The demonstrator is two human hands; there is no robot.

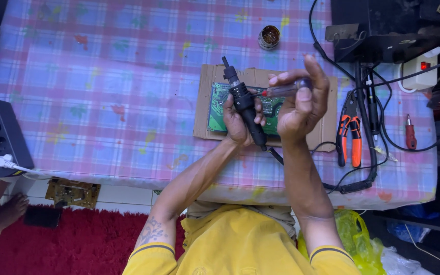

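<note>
Left hand (238, 119): closed around the black handle of a soldering iron (244, 104), tip pointing away, cord trailing toward the person.
Right hand (301, 99): fingers pinched on a clear-handled screwdriver (283, 90), its point against the iron's handle.
Step in hand: it seems a screw on the iron is being worked; this needs steady turning.
Below the hands: green circuit board (219, 107) on cardboard (207, 81).
Farther: orange pliers (350, 135) at the right, small round tin (269, 36).

- Matt black plastic soldering tool (244, 104) with a dark metal tip.
- Clear glossy plastic screwdriver handle (287, 90).
- Green glossy circuit board (219, 107) on rough brown cardboard (207, 97).
- Smooth checked plastic cloth (103, 76) over the table.
- Fluffy red rug (77, 244).
</note>
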